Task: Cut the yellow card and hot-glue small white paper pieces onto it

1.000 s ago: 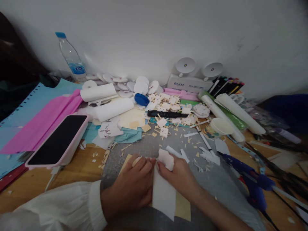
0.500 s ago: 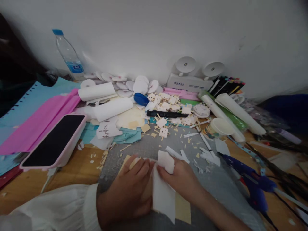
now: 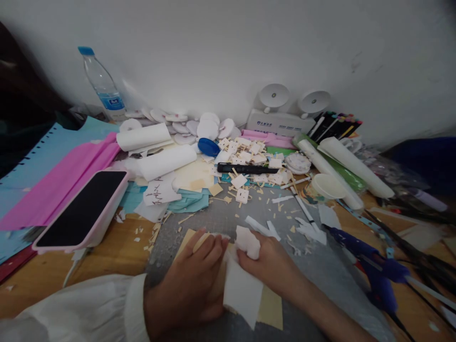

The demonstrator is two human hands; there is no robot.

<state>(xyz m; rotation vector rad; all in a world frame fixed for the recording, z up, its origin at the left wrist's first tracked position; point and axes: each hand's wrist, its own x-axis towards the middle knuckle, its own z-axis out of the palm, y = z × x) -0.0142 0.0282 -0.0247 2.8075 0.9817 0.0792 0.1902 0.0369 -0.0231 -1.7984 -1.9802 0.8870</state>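
My left hand (image 3: 194,280) lies with curled fingers over a tan card (image 3: 272,308) on the grey mat, near the bottom middle. It presses on the card and the edge of a white paper (image 3: 242,292). Thumb and fingers of my right hand (image 3: 272,261) pinch that white paper, whose crumpled upper end (image 3: 247,241) sticks up out of the grip. The lower part of the paper hangs over the tan card. My left fingertips are partly hidden.
Paper scraps (image 3: 263,227) lie ahead of my hands. Beyond are a black cutter (image 3: 247,168) and small cream pieces (image 3: 239,181). A phone (image 3: 83,206) lies left, a blue glue gun (image 3: 370,266) right. A paper cup (image 3: 326,186) and a bottle (image 3: 103,85) stand farther back.
My right hand has shifted slightly, and the white paper in it has swung a little to the left and become more crumpled at the top. My left hand stays nearly in place.
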